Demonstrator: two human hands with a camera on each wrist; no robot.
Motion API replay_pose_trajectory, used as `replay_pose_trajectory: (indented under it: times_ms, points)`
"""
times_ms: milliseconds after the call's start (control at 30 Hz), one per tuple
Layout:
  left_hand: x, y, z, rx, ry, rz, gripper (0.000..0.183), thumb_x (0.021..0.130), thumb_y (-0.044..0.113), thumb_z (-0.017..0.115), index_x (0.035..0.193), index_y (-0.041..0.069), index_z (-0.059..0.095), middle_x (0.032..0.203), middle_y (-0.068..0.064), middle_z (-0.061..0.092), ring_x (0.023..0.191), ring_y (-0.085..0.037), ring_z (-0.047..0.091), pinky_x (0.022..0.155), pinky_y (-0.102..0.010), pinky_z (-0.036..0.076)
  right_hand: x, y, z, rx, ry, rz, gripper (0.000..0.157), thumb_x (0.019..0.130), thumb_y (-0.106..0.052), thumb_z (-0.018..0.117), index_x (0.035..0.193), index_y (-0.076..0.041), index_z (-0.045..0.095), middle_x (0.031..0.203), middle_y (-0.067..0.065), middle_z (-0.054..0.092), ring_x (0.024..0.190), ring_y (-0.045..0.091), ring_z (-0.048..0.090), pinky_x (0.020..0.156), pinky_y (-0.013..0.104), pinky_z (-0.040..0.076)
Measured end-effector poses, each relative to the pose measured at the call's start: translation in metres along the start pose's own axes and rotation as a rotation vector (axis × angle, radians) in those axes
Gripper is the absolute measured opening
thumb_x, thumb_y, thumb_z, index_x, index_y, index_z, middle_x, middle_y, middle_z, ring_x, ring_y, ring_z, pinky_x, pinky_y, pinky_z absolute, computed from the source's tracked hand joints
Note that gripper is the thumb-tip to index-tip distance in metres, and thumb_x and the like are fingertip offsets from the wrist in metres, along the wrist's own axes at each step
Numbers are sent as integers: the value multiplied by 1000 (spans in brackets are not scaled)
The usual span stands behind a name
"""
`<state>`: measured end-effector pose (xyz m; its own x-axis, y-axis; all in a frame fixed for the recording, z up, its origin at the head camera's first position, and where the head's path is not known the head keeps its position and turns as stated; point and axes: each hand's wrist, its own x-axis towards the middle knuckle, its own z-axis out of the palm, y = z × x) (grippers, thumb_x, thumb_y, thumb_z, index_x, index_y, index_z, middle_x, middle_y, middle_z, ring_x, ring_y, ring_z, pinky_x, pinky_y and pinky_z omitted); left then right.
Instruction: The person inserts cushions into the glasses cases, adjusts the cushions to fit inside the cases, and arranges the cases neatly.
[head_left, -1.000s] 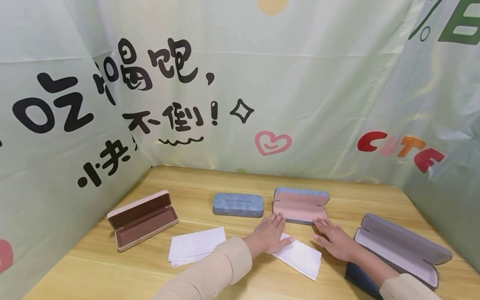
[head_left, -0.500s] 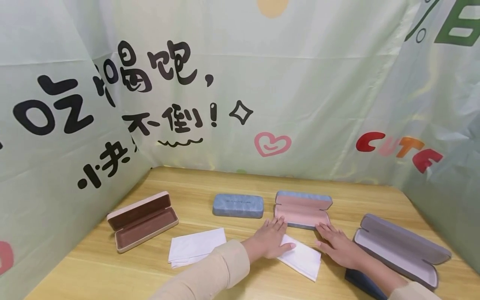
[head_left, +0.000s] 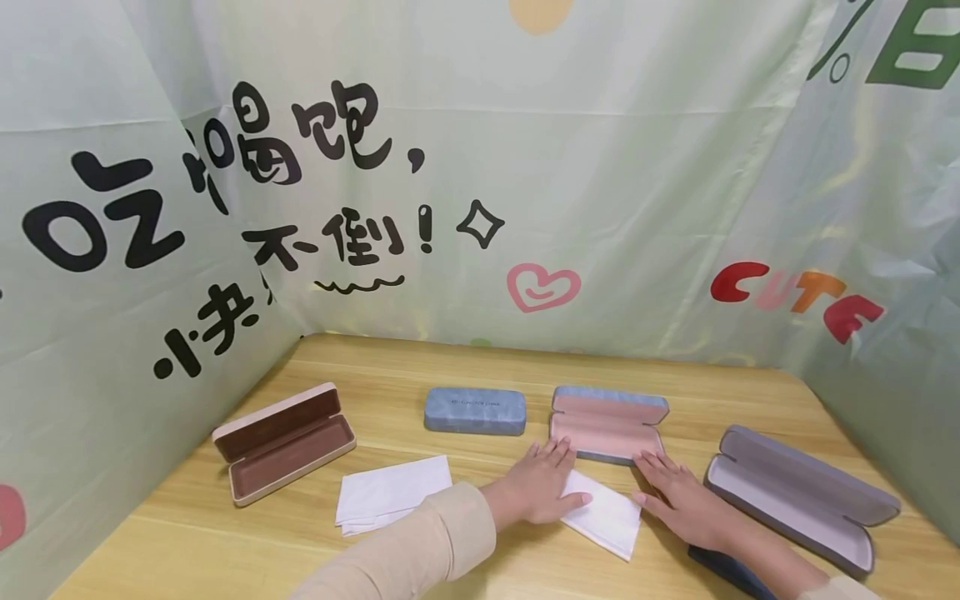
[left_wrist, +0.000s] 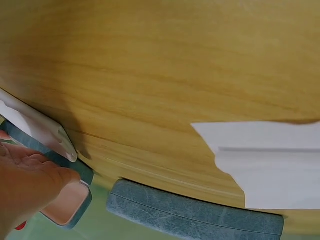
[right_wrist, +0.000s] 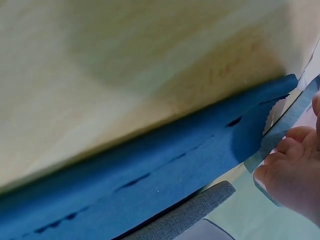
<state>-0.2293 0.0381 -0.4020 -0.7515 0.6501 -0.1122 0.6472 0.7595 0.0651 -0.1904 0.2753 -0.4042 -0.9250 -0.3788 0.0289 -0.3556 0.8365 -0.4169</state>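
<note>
In the head view a blue glasses case (head_left: 606,433) with pink lining lies with its lid up. My left hand (head_left: 534,483) has its fingertips at the case's front left corner, fingers extended and thumb out over a folded white cloth (head_left: 611,517). At the front right corner are the fingertips of my right hand (head_left: 686,500), its fingers extended too. A dark blue cloth (head_left: 723,571) is partly covered by the right forearm; the right wrist view shows this blue cloth (right_wrist: 150,170) large. The left wrist view catches the left hand (left_wrist: 30,185) over the case.
A closed blue glasses case (head_left: 475,412) stands left of the opened one. Further left are a pink case (head_left: 292,458) with brown lining, lid up, and another folded white cloth (head_left: 393,492). A grey-purple case (head_left: 795,508) lies opened at right. Printed fabric walls (head_left: 637,192) enclose the table.
The blue case with pink lining has slid slightly toward me and to the right, and both hands have come back along with it. The other cases and cloths stay in place.
</note>
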Motion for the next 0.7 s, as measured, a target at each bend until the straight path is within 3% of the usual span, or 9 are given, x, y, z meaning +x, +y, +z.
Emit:
replay_pose_trajectory:
  times_ms: [400,700]
  points:
    - [-9,3,-1,54,-1,40,71,95,58,27,147,8,25,155,-6,20,143,-20,18,116,-35,21,-11,-6,1,23,-31,20,64,95,-36,48,138,9,34,143,34,28,132,54,20,98,72,19]
    - [-8,2,-3,28,17,52,71,95,57,29,146,8,27,154,-7,22,143,-21,20,115,-36,22,-11,-5,1,22,-20,14,65,95,-37,48,138,10,34,143,35,28,132,55,20,98,72,18]
